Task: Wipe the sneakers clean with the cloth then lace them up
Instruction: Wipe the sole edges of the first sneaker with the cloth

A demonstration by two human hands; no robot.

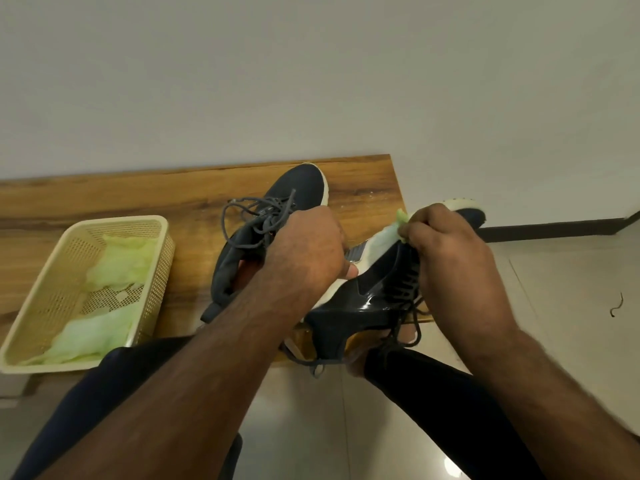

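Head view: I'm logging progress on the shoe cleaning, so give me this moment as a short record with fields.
held sneaker: dark sneaker with white sole, lifted over the table's right edge
left hand: left hand grips the held sneaker at its sole side
right hand: right hand pinches a pale green cloth against the sneaker
other sneaker: second dark sneaker lies on the wooden table, laces loose
basket: cream perforated basket at the table's left, holding more green cloths
stage: wiping; lacing not yet done

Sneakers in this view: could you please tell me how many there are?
2: one sneaker lies on the wooden bench; the other sneaker is held by the left hand, the right hand wiping it.
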